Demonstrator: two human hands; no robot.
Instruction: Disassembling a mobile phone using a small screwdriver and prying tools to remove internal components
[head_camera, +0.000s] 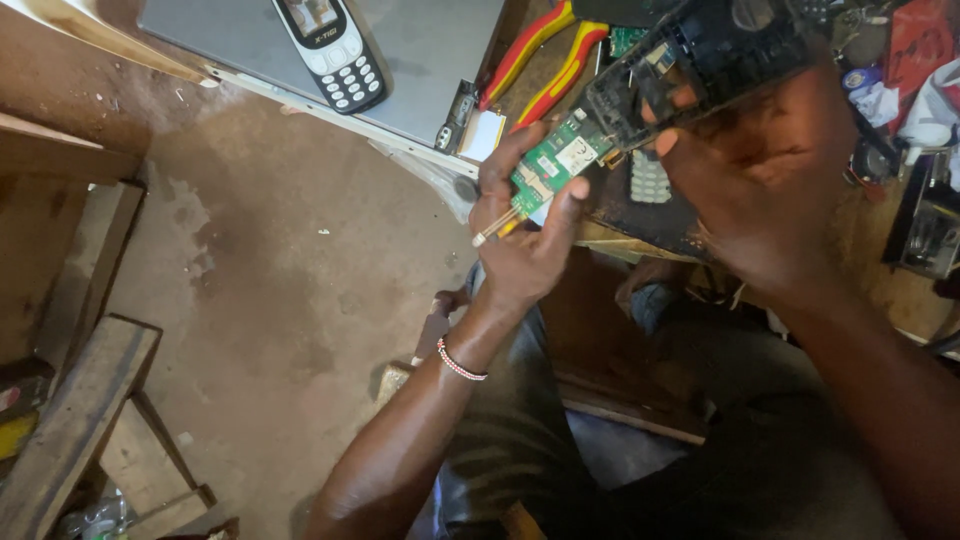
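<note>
Circuit board and phone frame held above the bench.

The green circuit board (556, 160) is pinched, with a thin tool, in the closed left hand (520, 235); the black phone frame (700, 60) is clamped in the right hand (760, 190). Both parts are judged light and fragile; edge grip is advised.

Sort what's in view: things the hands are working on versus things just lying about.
In hand: left hand holds green circuit board and a small tool; right hand holds black phone frame.
Lying about: keypad phone, laptop, pliers.
</note>
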